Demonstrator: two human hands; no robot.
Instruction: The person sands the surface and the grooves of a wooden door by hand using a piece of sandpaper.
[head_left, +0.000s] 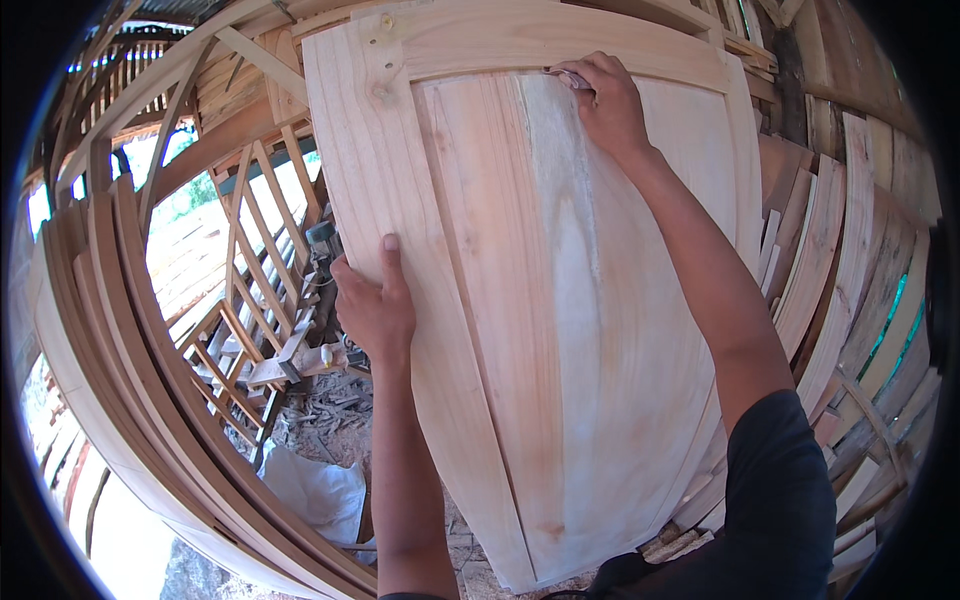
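A large pale wooden door (480,260) stands in front of me, a framed panel with a whitish streak down its middle. My left hand (375,305) is closed round its left edge, the thumb lying on the front face and the other fingers partly hidden. Near the top, my right hand (605,100) pinches a small folded pinkish piece (572,79), perhaps sandpaper. That piece meets the door where the panel joins the upper rail.
Tall curved-looking boards (130,330) stand at the left. Behind the door's left edge are a slatted wooden frame (255,260) and a floor strewn with shavings (320,420). A white sack (315,490) lies there. Planks (850,220) lean along the right wall.
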